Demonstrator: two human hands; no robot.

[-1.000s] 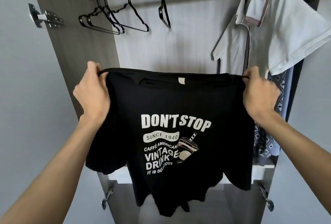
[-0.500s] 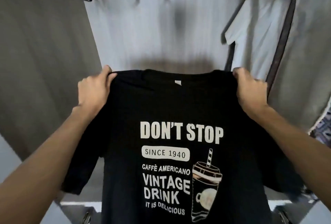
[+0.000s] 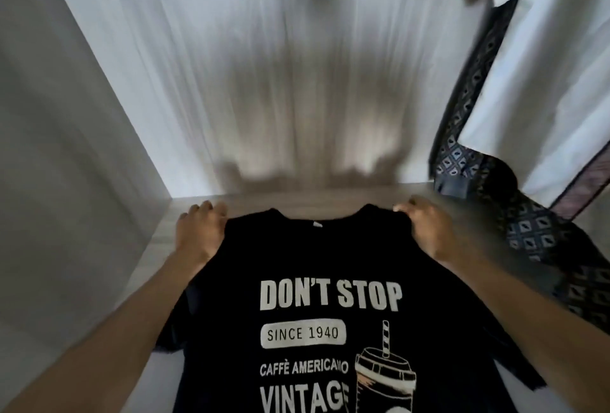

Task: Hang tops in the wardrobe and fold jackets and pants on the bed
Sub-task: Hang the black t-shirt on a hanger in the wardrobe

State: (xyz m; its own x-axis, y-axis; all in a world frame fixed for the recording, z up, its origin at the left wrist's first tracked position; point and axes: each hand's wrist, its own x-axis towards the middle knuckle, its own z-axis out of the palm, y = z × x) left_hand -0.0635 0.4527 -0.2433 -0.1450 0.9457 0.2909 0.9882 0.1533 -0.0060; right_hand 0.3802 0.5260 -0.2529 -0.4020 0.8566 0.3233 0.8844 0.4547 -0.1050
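A black T-shirt (image 3: 317, 257) with white "DON'T STOP" print lies spread low inside the wardrobe, its collar towards the back wall. My left hand (image 3: 198, 234) grips its left shoulder and my right hand (image 3: 425, 231) grips its right shoulder. The shirt's upper part seems to rest on the wardrobe's wooden shelf (image 3: 297, 203); its lower part runs out of the frame's bottom. The rail and hangers are out of view.
A white shirt (image 3: 544, 65) hangs at the right, with a dark patterned garment (image 3: 534, 231) under and beside it, close to my right arm. The wardrobe's left side panel (image 3: 66, 148) and pale back wall (image 3: 264, 65) enclose the space.
Both hands have lowered the black T-shirt from chest height down onto the shelf. The view tilted down, so the rail and hangers left the frame.
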